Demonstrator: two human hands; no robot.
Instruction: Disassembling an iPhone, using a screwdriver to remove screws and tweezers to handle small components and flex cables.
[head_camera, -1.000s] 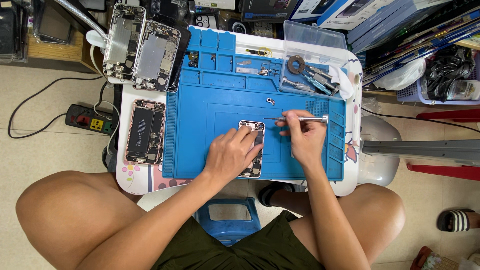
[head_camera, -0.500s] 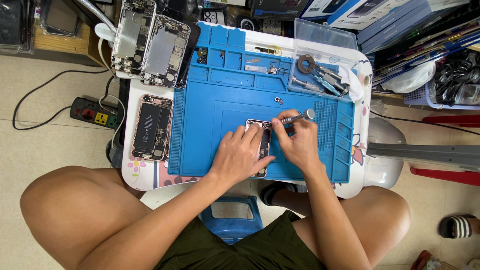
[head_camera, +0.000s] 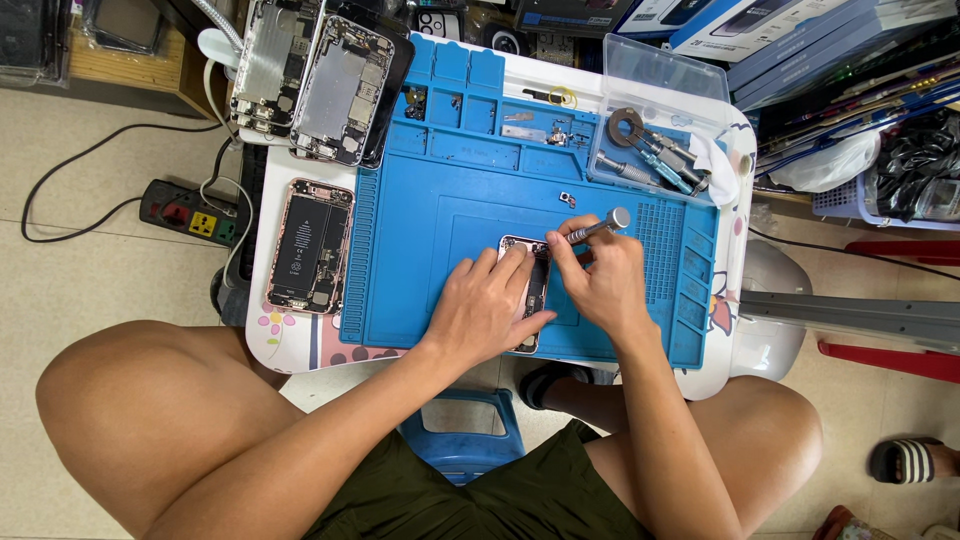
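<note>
An opened phone (head_camera: 532, 284) lies on the blue work mat (head_camera: 430, 230) on a small white table. My left hand (head_camera: 485, 310) rests over the phone's left side and holds it flat. My right hand (head_camera: 600, 280) grips a silver screwdriver (head_camera: 598, 227), its tip down on the upper end of the phone. A small loose part (head_camera: 567, 199) lies on the mat just above the phone.
Another opened phone (head_camera: 308, 246) lies at the table's left edge; two phone shells (head_camera: 315, 75) sit at the far left. A clear tray (head_camera: 655, 150) holds tools. A power strip (head_camera: 190, 213) lies on the floor left; boxes and cables are piled right.
My right hand has swung the screwdriver from lying level above the phone to standing tip-down on the phone's top end. The left hand stays on the phone.
</note>
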